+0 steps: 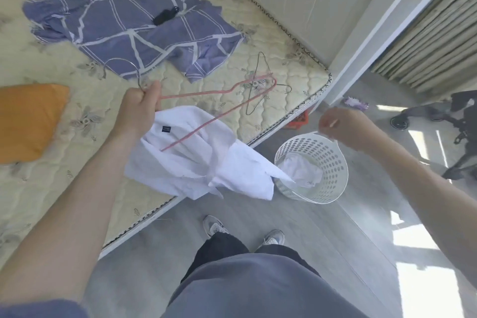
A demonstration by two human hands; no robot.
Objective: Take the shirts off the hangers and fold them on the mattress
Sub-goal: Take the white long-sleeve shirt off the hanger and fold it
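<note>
My left hand grips a pink wire hanger at the neck below its silver hook, above the mattress edge. A white shirt hangs crumpled below that hand, with one hanger arm still running into its collar opening. My right hand hovers above the rim of a white perforated basket, fingers loosely curled with nothing visibly in them. A purple-blue shirt with white lines lies spread on the mattress. A bare thin metal hanger lies near the mattress corner.
An orange pillow lies at the left on the mattress. The basket on the grey floor holds another white garment. A small black item rests on the purple-blue shirt. A black wheeled frame stands at the right. My feet are near the mattress edge.
</note>
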